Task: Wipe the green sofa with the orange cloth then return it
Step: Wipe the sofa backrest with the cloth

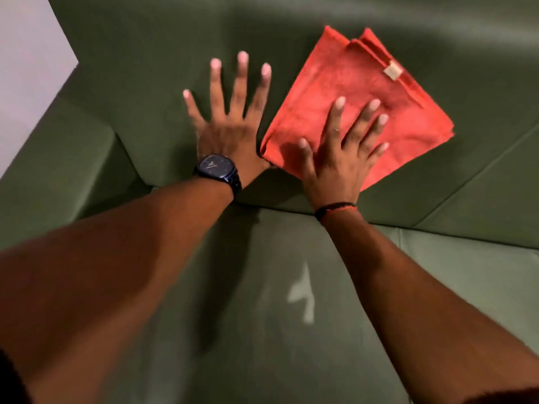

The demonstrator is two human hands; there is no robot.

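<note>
The folded orange cloth (358, 91) lies flat against the green sofa's (140, 83) backrest, a small beige tag near its upper right edge. My right hand (341, 153) presses flat on the cloth's lower part, fingers spread. To the left of the cloth, my left hand (230, 118), with a dark watch on its wrist, rests flat on the bare backrest with fingers spread; its thumb side touches or slips under the cloth's lower left corner.
The sofa's seat cushion (291, 330) fills the lower view, with a pale patch of light on it. The left armrest (58, 164) rises at the left, and a light wall (26, 53) shows beyond it. A seam runs across the backrest at the right.
</note>
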